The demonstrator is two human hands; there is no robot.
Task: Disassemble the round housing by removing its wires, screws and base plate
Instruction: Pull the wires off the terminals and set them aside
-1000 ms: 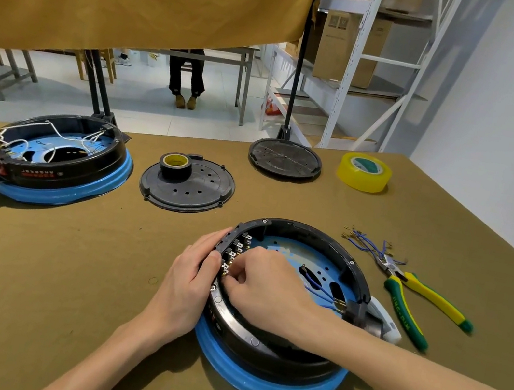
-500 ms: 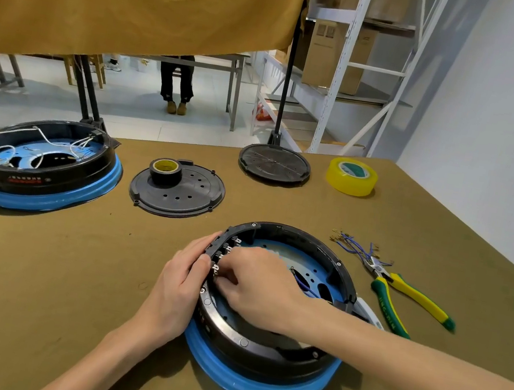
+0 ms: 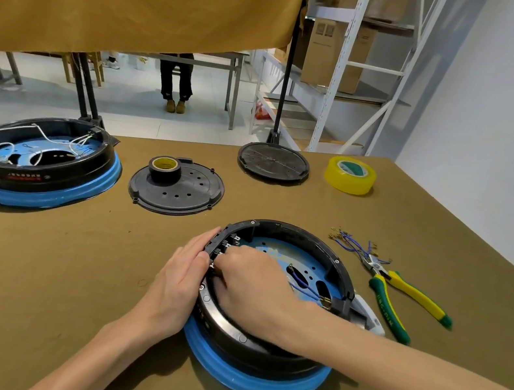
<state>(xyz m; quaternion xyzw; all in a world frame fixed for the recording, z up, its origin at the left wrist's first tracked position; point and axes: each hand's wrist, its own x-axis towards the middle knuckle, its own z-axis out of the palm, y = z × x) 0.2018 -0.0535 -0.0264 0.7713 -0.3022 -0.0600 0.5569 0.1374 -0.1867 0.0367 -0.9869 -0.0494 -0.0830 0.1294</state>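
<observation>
1. Position: the round housing (image 3: 267, 303), black on a blue base ring, sits on the olive table (image 3: 28, 275) directly in front of the person.
2. Left hand (image 3: 180, 279): fingers lie nearly straight, pressed against the housing's outer left wall by the terminal block (image 3: 222, 247). It steadies rather than clasps.
3. Right hand (image 3: 254, 280): reaches inside the housing, fingers curled at the terminals. They appear to pinch a connector there, but the fingertips are hidden and this cannot be confirmed.
4. Risk: a sharp pull on a stuck connector could snap a terminal tab or tear the wire from its crimp.
5. Risk: the flat left hand gives only sideways bracing, so an upward tug may lift or skid the housing.
6. Risk: the blue wires (image 3: 304, 287) remaining inside could snag on the right forearm above them.
7. Count:
   - housings: two, including a second housing (image 3: 44, 164) with white wiring at far left;
   - loose black plates: two (image 3: 180, 195) (image 3: 273, 163);
   - tape rolls: two, black (image 3: 164, 168) and yellow (image 3: 350, 175);
   - pliers (image 3: 402, 298): one;
   - bundle of removed blue wires (image 3: 351, 244): one.
</observation>
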